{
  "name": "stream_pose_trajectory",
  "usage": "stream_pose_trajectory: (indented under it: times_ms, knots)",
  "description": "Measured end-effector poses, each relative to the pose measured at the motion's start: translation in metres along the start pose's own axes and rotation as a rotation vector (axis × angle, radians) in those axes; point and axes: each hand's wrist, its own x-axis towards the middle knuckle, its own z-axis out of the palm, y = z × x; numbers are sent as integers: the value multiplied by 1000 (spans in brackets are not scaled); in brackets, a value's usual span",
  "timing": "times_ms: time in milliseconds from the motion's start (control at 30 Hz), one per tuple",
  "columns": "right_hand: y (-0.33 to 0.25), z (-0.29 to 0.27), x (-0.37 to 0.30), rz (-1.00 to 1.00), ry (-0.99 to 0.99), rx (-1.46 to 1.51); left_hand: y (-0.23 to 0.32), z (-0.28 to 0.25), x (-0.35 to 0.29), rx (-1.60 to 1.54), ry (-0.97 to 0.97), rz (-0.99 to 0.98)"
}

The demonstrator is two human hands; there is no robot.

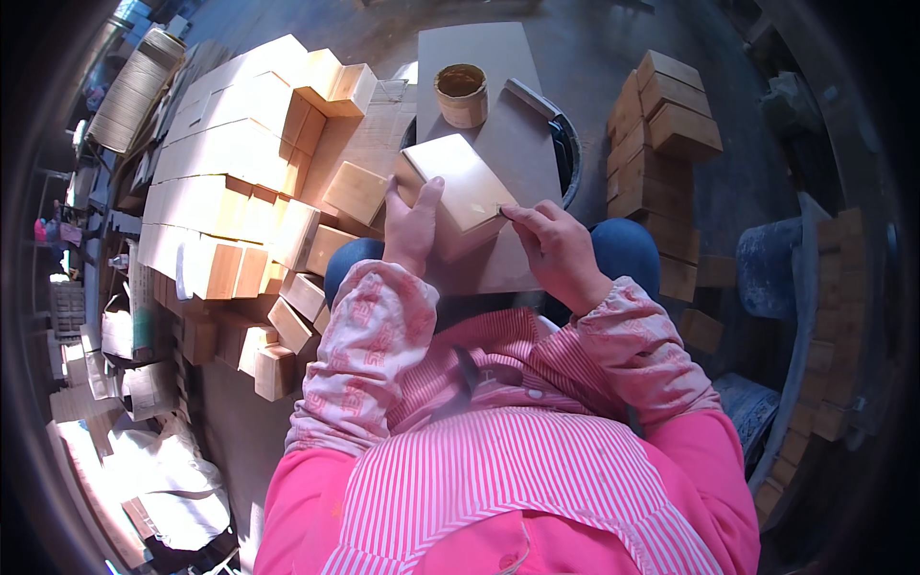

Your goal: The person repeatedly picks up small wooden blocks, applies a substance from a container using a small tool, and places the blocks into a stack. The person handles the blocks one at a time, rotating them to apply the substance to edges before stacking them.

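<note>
A pale wooden box [464, 182] sits tilted over the board on my lap, its smooth, light top face turned up. Around its near left side my left hand [412, 225] is closed, thumb along the edge. My right hand [561, 251] is pinched at the box's right corner, fingertips against the top face. Something small and dark shows at those fingertips, too small to name. Beyond the box, a round tub [464, 110] with brown, stained insides stands on the grey board [474, 50].
Many wooden blocks or boxes [225, 144] are stacked at my left, some loose near my knee. Another stack [661, 144] rises at the right, with a blue bucket [770, 268] beyond it. A dark curved rim [572, 153] shows under the board. A large roll [139, 91] lies far left.
</note>
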Motion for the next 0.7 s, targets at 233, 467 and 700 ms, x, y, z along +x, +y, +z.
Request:
stream_pose_trajectory:
  times_ms: [233, 467, 700]
  knots:
    - [-7, -9, 12, -21, -76, -39, 4, 0, -1, 44, 5, -15]
    - [-5, -11, 10, 17, -90, -33, 10, 1, -6, 80, 17, -31]
    - [2, -4, -3, 74, -67, 79, 6, 1, -4, 31, 7, -27]
